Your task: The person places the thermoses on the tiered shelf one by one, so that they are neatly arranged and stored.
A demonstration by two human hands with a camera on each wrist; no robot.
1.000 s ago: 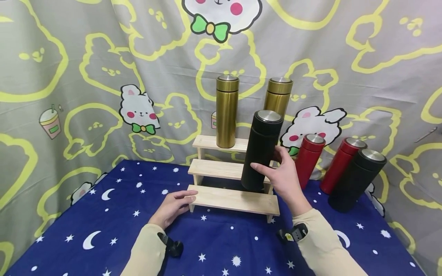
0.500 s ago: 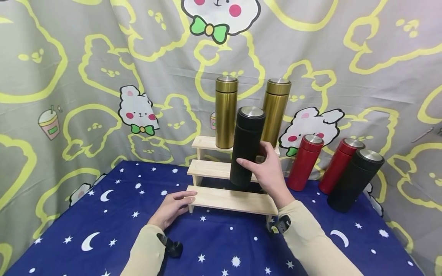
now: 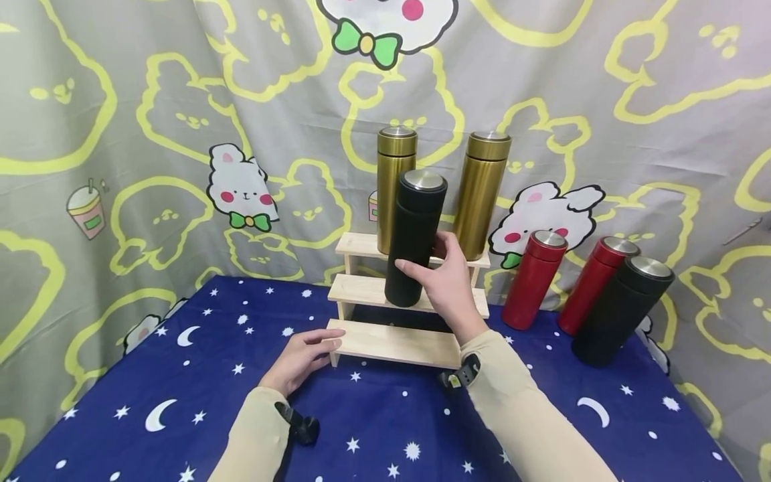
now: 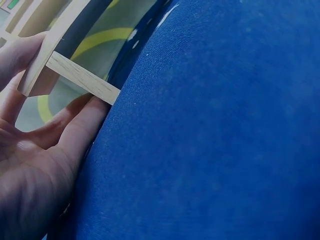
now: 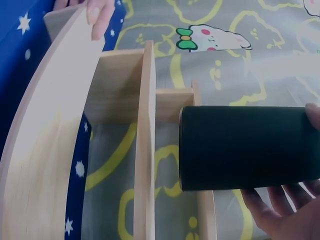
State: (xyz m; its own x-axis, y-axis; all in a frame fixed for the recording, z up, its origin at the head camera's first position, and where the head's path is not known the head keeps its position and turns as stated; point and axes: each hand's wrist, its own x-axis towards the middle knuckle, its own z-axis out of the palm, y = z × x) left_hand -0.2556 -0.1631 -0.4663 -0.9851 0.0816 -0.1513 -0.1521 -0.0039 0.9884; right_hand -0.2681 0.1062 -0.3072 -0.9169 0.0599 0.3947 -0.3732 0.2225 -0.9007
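A black thermos bottle [image 3: 415,234] with a silver lid top is held in my right hand [image 3: 448,284], thumb in front and fingers around its right side. Its base hangs over the middle step of a three-step wooden rack [image 3: 385,340]; the right wrist view shows a gap between the bottle [image 5: 245,147] and the middle board [image 5: 145,150]. At the rack's lower left end, my left hand [image 3: 304,358] grips the bottom step, with fingers on the board and against its leg [image 4: 82,77]. Two gold thermos bottles [image 3: 482,201] stand upright on the top step, the left one partly hidden.
Right of the rack, two red thermos bottles [image 3: 535,281] and another black thermos bottle [image 3: 623,311] stand on the dark blue star-patterned cloth [image 3: 355,428]. A grey curtain [image 3: 289,120] with yellow cartoon outlines hangs close behind the rack.
My right hand has carried the black thermos bottle left and slightly up, from the rack's right side to above the middle step. The left hand has stayed on the rack's lower left end.
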